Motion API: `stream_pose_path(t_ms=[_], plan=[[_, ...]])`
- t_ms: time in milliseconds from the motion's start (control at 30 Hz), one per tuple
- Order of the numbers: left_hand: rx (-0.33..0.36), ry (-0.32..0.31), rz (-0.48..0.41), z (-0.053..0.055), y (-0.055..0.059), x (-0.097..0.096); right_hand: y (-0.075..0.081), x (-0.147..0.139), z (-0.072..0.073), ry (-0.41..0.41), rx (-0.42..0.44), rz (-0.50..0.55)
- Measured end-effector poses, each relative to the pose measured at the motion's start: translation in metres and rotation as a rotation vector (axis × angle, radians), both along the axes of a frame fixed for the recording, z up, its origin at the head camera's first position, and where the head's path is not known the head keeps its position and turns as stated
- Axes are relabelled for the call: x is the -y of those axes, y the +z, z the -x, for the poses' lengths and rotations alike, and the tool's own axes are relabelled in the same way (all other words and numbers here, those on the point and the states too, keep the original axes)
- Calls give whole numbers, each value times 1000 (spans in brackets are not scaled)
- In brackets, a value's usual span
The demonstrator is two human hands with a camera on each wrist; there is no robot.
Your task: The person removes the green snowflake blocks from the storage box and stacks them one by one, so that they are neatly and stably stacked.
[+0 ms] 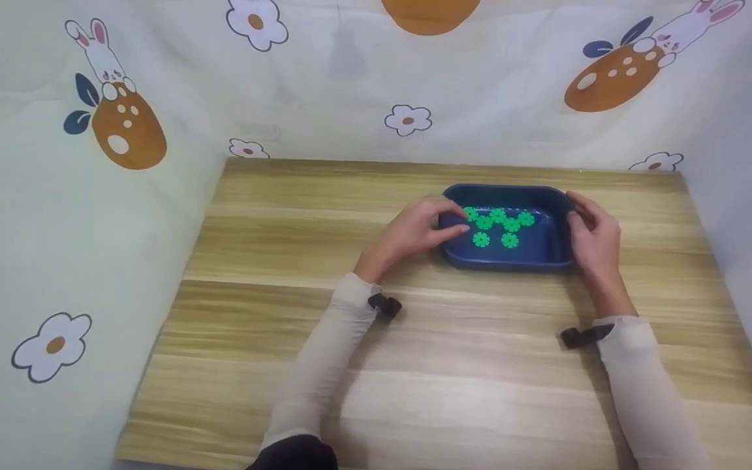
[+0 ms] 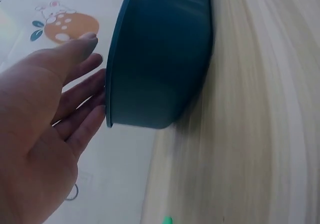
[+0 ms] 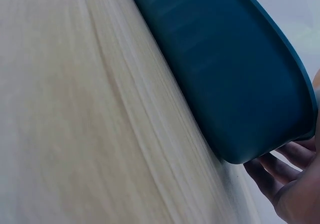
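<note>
A dark blue plastic tray (image 1: 510,265) with raised walls stands on the wooden table. Inside it lie several small bright green flower-shaped discs (image 1: 481,239). My left hand (image 1: 418,228) reaches over the tray's left rim, thumb and fingers apart with a gap between them. The left wrist view shows that hand's fingers (image 2: 86,129) extended beside the rim, and I see nothing held in them. On the opposite side, my right hand (image 1: 595,238) grips the tray's right end, thumb at the rim. In the right wrist view its fingers (image 3: 270,176) bend against the outer wall.
The wood-grain table (image 1: 454,378) spreads out in front of the tray. Patterned cloth (image 1: 324,85) with rabbits and flowers rises behind the table and at its sides. A small green bit (image 2: 167,220) shows at the bottom edge of the left wrist view.
</note>
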State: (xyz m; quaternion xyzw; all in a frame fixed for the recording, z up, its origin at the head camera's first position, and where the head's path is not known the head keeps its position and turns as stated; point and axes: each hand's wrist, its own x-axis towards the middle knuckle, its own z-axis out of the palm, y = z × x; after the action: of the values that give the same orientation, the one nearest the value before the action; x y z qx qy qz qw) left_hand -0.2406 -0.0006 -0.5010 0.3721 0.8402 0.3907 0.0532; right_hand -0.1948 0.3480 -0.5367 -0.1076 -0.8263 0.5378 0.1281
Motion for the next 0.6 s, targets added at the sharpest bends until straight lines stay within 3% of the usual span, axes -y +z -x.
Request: stream_pose_path(t_ms=[367, 600], plan=[[-48, -126, 173, 10, 6, -47, 0, 1, 0, 5, 7, 9], [-84, -108, 262, 12, -1, -61, -2, -2, 1, 13, 12, 8]])
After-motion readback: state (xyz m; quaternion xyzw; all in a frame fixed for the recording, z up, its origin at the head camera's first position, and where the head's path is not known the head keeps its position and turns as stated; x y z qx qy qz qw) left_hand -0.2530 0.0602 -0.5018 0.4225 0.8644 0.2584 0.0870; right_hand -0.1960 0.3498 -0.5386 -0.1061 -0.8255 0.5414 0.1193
